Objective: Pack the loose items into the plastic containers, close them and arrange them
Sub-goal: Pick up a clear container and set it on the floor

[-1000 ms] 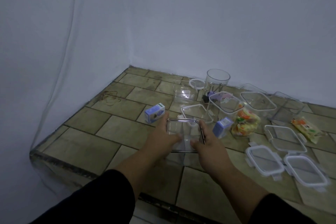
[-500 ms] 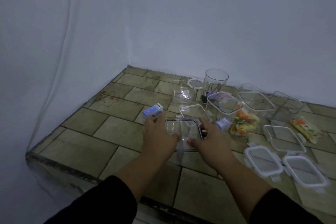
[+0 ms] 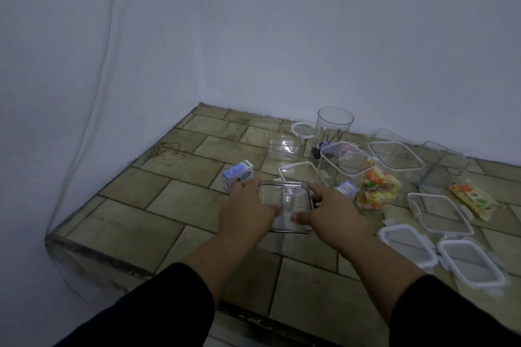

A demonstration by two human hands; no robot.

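A tall clear square container (image 3: 284,205) with a dark-rimmed lid stands on the tiled counter in front of me. My left hand (image 3: 245,210) grips its left side and my right hand (image 3: 329,210) grips its right side, thumbs on the lid's near edge. A small blue-and-white box (image 3: 236,175) lies just left of my left hand. Another small purple box (image 3: 345,187) shows past my right hand. A colourful snack bag (image 3: 376,187) lies to the right.
Open clear containers (image 3: 345,162) (image 3: 396,158) (image 3: 283,141) and a round jar (image 3: 334,122) stand behind. Loose lids (image 3: 438,213) (image 3: 406,245) (image 3: 470,262) lie at the right, with a snack packet (image 3: 473,197). The counter's front edge (image 3: 95,252) drops off at the left.
Both hands have shifted slightly on the container's lid, and the view moved a little. The container stays in the same spot.
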